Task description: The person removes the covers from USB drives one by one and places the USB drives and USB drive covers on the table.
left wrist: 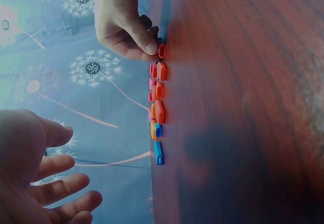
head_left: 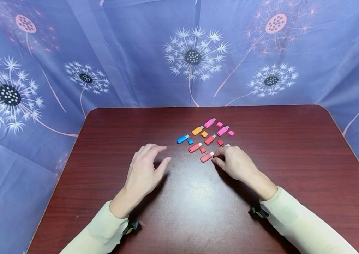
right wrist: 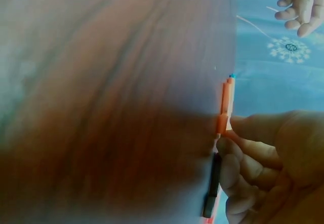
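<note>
My right hand (head_left: 237,163) is at the near right end of a group of capless USB sticks. Its thumb and fingertip pinch a small red cap (left wrist: 162,50), beside the metal plug of the nearest red USB stick (head_left: 206,157). A black USB stick (right wrist: 213,178) lies under the same hand, mostly hidden in the head view. My left hand (head_left: 144,167) hovers left of the group, fingers spread and loosely bent, holding nothing. Nearest to it lies a blue USB stick (head_left: 182,139) with a blue cap (head_left: 190,141) beside it.
Farther back lie an orange USB stick (head_left: 197,131), two pink sticks, one at the back (head_left: 209,123), and two more red sticks, one in the middle (head_left: 210,140), with small matching caps beside them. The dark red wooden table (head_left: 128,123) meets a blue dandelion-print cloth (head_left: 135,53) behind.
</note>
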Motion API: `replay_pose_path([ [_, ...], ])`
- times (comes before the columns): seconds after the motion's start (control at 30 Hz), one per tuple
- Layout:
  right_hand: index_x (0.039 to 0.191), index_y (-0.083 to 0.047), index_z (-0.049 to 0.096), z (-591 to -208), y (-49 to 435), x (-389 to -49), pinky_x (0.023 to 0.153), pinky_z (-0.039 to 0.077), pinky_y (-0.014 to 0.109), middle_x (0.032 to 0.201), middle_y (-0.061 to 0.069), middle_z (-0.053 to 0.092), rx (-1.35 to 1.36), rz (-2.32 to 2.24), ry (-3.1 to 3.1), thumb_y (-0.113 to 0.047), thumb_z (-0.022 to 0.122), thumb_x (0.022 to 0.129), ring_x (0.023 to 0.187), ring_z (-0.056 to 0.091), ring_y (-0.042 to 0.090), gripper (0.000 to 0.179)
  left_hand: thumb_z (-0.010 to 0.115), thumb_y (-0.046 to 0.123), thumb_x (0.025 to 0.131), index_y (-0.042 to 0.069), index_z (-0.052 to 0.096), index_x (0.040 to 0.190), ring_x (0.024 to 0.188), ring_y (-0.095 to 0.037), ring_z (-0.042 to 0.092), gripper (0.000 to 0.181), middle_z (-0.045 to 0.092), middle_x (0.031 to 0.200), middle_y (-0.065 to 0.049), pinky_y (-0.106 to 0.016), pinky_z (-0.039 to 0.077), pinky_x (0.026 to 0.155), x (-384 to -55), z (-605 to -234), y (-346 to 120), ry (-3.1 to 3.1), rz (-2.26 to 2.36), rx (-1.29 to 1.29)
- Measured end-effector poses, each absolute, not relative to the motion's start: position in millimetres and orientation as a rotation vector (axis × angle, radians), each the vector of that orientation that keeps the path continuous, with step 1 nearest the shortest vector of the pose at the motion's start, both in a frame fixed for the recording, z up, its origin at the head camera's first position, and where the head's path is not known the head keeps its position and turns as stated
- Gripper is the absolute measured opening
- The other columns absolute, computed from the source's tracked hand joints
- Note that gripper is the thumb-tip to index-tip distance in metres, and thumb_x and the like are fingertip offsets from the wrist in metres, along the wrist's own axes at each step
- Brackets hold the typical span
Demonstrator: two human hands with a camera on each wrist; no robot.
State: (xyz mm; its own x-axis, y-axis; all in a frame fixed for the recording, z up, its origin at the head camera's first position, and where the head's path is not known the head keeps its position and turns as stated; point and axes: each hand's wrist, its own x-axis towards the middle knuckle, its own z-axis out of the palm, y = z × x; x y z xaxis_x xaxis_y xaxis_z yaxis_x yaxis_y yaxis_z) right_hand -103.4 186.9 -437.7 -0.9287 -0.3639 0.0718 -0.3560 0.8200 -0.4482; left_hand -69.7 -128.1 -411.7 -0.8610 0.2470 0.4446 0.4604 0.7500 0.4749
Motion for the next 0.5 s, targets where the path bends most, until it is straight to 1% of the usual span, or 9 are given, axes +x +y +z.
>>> replay_pose_path([
  [0.2, 0.098, -0.016, 0.080, -432, 189, -100, 0.072, 0.056, 0.049, 0.087, -0.008, 0.075, -0.570, -0.721, 3.001, -0.020, 0.080, 0.094, 0.079, 0.070, 0.018, 0.005, 0.081, 0.025, 0.094, 0.008, 0.076, 0.121, 0.106, -0.030, 0.065, 0.032, 0.072, 0.113, -0.004, -0.050, 0.050, 0.093, -71, -410, -130, -2.557, -0.824, -0.573],
  [0.27, 0.098, -0.017, 0.080, -428, 190, -98, 0.071, 0.055, 0.047, 0.088, -0.008, 0.074, -0.555, -0.711, 3.007, -0.021, 0.080, 0.094, 0.078, 0.068, 0.016, 0.005, 0.082, 0.024, 0.093, 0.007, 0.076, 0.120, 0.105, -0.030, 0.065, 0.033, 0.072, 0.112, -0.004, -0.050, 0.050, 0.092, -71, -409, -131, -2.546, -0.815, -0.579],
  [0.4, 0.097, -0.018, 0.078, -417, 193, -94, 0.068, 0.051, 0.041, 0.083, -0.011, 0.069, -0.549, -0.720, 3.011, -0.023, 0.080, 0.095, 0.072, 0.061, 0.012, 0.006, 0.081, 0.025, 0.093, 0.008, 0.076, 0.121, 0.105, -0.030, 0.065, 0.034, 0.072, 0.114, -0.004, -0.049, 0.050, 0.091, -73, -409, -133, -2.548, -0.774, -0.592],
  [0.5, 0.098, -0.018, 0.078, -411, 198, -91, 0.067, 0.049, 0.038, 0.081, -0.011, 0.067, -0.581, -0.743, 3.020, -0.024, 0.080, 0.095, 0.070, 0.059, 0.012, 0.007, 0.081, 0.026, 0.094, 0.008, 0.075, 0.123, 0.106, -0.030, 0.065, 0.035, 0.071, 0.116, -0.004, -0.049, 0.050, 0.089, -75, -409, -134, -2.551, -0.745, -0.616],
])
